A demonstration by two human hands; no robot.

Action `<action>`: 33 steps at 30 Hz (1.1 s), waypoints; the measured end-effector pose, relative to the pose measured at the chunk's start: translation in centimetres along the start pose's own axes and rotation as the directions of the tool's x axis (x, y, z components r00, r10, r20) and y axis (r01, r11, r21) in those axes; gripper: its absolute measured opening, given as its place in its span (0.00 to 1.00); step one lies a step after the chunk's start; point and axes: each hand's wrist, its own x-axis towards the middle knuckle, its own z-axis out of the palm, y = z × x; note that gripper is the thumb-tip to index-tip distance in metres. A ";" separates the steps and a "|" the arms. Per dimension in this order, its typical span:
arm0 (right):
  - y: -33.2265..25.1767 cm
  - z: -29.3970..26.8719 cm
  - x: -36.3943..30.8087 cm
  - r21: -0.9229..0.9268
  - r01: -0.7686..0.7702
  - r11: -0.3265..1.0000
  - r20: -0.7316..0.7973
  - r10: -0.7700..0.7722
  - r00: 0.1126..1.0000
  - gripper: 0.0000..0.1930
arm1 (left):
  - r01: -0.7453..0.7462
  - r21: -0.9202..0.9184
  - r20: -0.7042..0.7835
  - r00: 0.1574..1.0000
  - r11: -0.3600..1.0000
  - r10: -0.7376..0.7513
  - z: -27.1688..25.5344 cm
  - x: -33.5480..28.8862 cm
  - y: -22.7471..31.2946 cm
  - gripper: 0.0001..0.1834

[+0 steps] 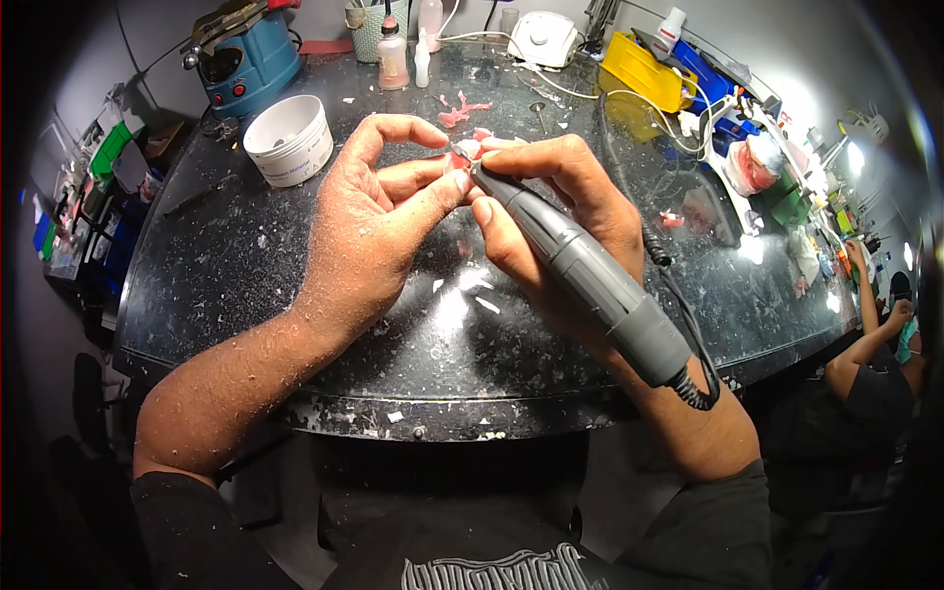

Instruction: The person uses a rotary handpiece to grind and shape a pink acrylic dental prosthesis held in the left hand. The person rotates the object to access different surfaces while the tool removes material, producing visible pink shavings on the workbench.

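My left hand [366,221], dusted with pale grains, pinches a small pink piece [470,149] between thumb and fingers. The piece looks like denture acrylic, but fingers hide most of it. My right hand [590,202] grips a dark grey rotary handpiece [575,261] much like a pen. The handpiece slants up and left, with its tip against or very close to the pink piece; I cannot tell which. From its rear end a coiled black cord [692,389] loops away to the right. Just beyond the fingers lies a branched pink scrap [462,108].
A white tub [288,143] stands left of my left hand. Behind it are a blue machine [246,64] and a pink-filled bottle [393,61]. Yellow bin [644,74], white cable and dental model [752,165] crowd the right. White chips litter the black table [236,285]. Another person [870,344] sits far right.
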 end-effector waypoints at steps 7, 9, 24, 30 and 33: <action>-0.1 -0.2 0.1 -0.051 0.075 0.996 0.062 -0.072 0.996 0.13 | -0.005 0.019 -0.013 1.000 1.000 0.006 0.1 0.0 0.1 0.20; -0.2 0.0 0.0 -0.039 -0.031 0.999 -0.015 0.030 0.999 0.13 | 0.000 0.027 -0.030 1.000 1.000 0.001 0.2 -0.1 0.3 0.21; -1.2 -0.6 0.2 0.128 -0.177 0.976 0.018 0.177 0.984 0.13 | -0.071 0.100 -0.043 0.996 0.992 0.075 -0.1 0.2 0.3 0.17; -1.2 -1.0 0.5 0.263 -0.294 0.919 0.039 0.294 0.955 0.11 | -0.026 0.166 -0.047 0.998 0.986 0.034 -0.5 0.5 0.5 0.14; -1.3 -1.3 0.5 0.287 -0.362 0.887 0.035 0.368 0.929 0.10 | 0.036 0.056 -0.029 0.999 0.998 -0.035 -0.9 0.9 0.2 0.14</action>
